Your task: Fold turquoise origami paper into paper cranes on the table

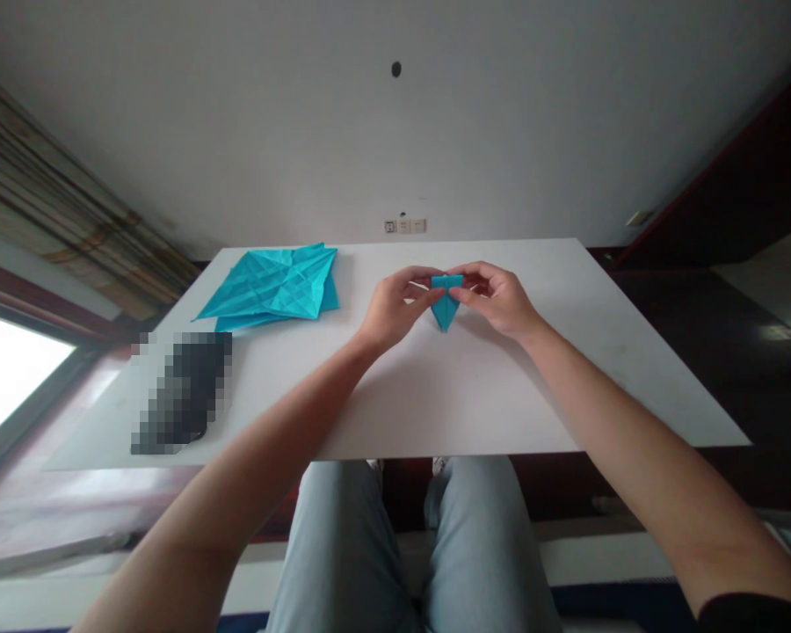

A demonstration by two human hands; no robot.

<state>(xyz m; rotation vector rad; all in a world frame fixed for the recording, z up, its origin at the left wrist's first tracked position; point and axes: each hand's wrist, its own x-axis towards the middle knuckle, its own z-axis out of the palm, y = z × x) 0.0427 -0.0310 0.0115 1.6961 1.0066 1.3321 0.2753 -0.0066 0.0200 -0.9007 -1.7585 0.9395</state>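
Between both hands, a small folded piece of blue paper (445, 312) is held just above the white table, its point facing down toward me. Its upper edge is a straight band, and a crease runs down the middle. My left hand (399, 306) pinches the left side, thumb on the front. My right hand (499, 297) grips the right side in the same way, its thumb near the other. The fingertips behind the paper are partly hidden. Away to the left lie creased sheets of blue paper (277, 281), stacked loosely with corners sticking out.
A dark, pixelated object (185, 396) rests at the left side of the white table (475, 404). Beyond the far edge stands a grey wall with sockets (404, 226). A curtain (72, 167) hangs at the left. My knees are below the near edge.
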